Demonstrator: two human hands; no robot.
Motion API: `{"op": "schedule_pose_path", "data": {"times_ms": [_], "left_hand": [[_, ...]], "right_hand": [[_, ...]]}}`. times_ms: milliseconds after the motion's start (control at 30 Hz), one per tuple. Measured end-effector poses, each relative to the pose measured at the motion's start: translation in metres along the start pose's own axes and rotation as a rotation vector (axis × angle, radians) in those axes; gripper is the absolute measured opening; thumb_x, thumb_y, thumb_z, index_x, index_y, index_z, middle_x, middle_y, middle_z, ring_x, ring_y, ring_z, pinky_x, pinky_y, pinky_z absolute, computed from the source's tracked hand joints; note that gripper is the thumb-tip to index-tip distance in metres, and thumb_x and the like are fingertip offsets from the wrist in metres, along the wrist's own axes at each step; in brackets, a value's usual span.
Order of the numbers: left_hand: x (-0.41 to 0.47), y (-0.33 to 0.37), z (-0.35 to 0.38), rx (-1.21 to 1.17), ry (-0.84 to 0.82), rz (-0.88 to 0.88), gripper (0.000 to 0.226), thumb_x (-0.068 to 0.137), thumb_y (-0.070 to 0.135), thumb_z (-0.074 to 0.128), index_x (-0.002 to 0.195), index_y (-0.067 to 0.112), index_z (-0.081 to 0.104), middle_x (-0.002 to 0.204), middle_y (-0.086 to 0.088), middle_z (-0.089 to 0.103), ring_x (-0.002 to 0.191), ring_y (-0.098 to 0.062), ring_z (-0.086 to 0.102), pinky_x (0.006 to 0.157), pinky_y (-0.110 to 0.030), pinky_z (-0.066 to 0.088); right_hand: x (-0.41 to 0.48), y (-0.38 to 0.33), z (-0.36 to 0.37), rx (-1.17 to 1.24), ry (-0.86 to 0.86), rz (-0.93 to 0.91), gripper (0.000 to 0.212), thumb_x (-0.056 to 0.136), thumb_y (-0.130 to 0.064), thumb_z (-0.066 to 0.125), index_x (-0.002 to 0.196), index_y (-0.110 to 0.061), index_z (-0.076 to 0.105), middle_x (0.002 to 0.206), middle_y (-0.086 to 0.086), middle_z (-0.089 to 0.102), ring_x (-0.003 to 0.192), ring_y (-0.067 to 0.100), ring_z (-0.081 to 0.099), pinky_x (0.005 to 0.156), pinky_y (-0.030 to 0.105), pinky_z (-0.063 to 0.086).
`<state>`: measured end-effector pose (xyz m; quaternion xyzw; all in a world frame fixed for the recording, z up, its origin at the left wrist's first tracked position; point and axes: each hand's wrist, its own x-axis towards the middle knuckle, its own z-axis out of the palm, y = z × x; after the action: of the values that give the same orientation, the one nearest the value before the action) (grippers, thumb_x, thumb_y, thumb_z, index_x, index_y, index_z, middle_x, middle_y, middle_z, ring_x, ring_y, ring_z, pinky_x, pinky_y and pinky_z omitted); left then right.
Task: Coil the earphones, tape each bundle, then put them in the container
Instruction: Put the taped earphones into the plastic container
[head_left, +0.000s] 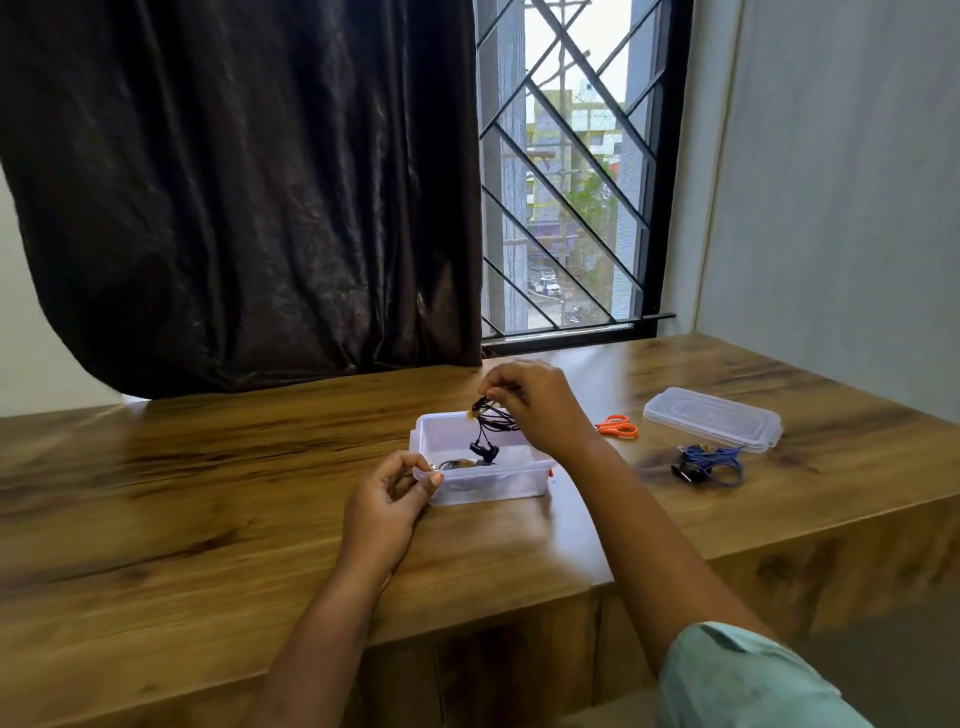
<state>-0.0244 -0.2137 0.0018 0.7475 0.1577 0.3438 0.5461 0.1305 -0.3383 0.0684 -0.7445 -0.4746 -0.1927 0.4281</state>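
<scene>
Bundle of black coiled earphones (496, 415) is pinched in the right hand (543, 408), hung directly over the clear plastic container (493, 486) (left hand (387, 493) curled at its near-left corner, grip can't be told).

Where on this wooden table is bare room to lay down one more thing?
The wide stretch of wooden table left of the clear plastic container, up to the dark curtain, is bare. A narrower bare strip runs between container and near edge. Crowded: right of the container, with orange scissors, clear plastic lid and blue earphones.
</scene>
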Motion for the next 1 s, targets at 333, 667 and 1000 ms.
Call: {"op": "schedule_pose_path", "data": {"times_ms": [333, 667, 1000], "left_hand": [[0.000, -0.001, 0.000, 0.030, -0.003, 0.002, 0.006, 0.084, 0.018, 0.068, 0.083, 0.023, 0.066, 0.091, 0.002, 0.071, 0.090, -0.011, 0.066, 0.078, -0.040, 0.057], [0.000, -0.002, 0.003, 0.230, 0.024, 0.058, 0.015, 0.091, 0.030, 0.060, 0.104, 0.032, 0.065, 0.106, 0.012, 0.065, 0.105, -0.016, 0.060, 0.086, -0.040, 0.051], [-0.053, 0.064, 0.117, 0.315, -0.268, 0.239, 0.023, 0.093, 0.021, 0.057, 0.114, 0.023, 0.065, 0.116, 0.013, 0.057, 0.104, -0.001, 0.049, 0.091, -0.016, 0.040]], "right_hand": [[-0.022, 0.015, 0.002, -0.192, -0.353, 0.106, 0.014, 0.088, -0.018, 0.064, 0.096, -0.019, 0.075, 0.100, -0.002, 0.072, 0.094, 0.015, 0.060, 0.083, 0.028, 0.046], [-0.047, 0.036, -0.039, -0.058, -0.019, 0.374, 0.017, 0.093, -0.020, 0.056, 0.096, -0.019, 0.073, 0.089, 0.000, 0.073, 0.085, 0.017, 0.066, 0.076, 0.029, 0.050], [-0.136, 0.102, -0.118, -0.512, 0.391, 0.725, 0.022, 0.090, -0.015, 0.053, 0.107, -0.010, 0.066, 0.109, 0.016, 0.063, 0.101, 0.033, 0.055, 0.090, 0.042, 0.044]]}}
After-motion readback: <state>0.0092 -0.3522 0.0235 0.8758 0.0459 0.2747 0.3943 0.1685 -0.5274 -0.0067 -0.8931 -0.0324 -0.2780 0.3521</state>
